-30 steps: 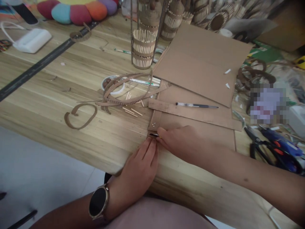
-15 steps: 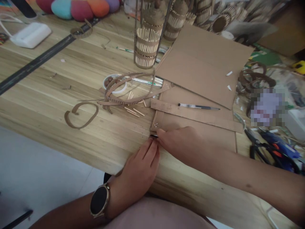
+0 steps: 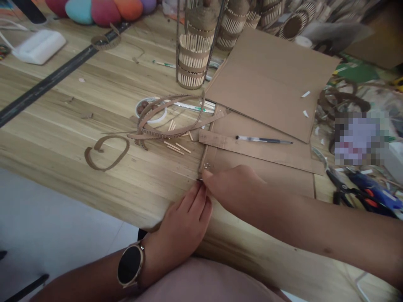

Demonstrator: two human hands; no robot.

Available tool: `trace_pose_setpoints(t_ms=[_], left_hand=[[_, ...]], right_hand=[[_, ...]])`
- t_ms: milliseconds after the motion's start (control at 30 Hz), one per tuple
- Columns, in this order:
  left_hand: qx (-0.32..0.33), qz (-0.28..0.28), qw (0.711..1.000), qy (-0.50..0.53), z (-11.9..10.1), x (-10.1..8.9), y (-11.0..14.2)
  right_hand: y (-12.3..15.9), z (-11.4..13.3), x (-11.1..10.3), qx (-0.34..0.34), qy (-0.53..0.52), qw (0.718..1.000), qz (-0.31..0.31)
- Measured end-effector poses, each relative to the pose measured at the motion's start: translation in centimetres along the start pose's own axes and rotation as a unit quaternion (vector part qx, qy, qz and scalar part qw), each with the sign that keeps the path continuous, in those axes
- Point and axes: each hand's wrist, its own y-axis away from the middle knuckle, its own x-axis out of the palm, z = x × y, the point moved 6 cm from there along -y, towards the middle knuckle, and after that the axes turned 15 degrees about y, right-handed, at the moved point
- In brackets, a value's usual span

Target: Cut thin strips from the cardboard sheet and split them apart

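My right hand (image 3: 234,184) closes around a slim dark tool (image 3: 199,180), most of it hidden in my grip, at the near left corner of a cardboard sheet (image 3: 286,178). My left hand (image 3: 189,218) lies low and narrow, fingers straight and side by side, tips just beside the tool, presumably to steady that corner; its thumb is out of sight, so whether it pinches anything I cannot tell. A strip (image 3: 220,140) stretches across the sheet with a pen (image 3: 264,139) lying along it, perhaps left there to be within reach. Beyond, a second sheet (image 3: 270,79) overlaps at an angle. The near edge of the surface (image 3: 56,138) passes under my left hand, leaving little room toward me. On my right, scissors (image 3: 341,186) lie near my forearm (image 3: 315,226), limiting a sideways sweep. The widest room is leftward, where sticks (image 3: 183,148) lie near the sheet and a coil (image 3: 88,157) sits well apart from my fingers.
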Motion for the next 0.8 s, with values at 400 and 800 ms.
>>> trace_pose_setpoints(t_ms=[400, 800], left_hand=[[-0.003, -0.024, 1.0, -0.005, -0.2, -0.7, -0.4], [0.012, -0.027, 0.999, -0.015, -0.4, -0.6, -0.4]], right_hand=[[1.4, -0.2, 0.5, 0.023, 0.056, 0.998, -0.034], [6.0, -3.7, 5.5, 0.088, 0.02, 0.995, 0.033]])
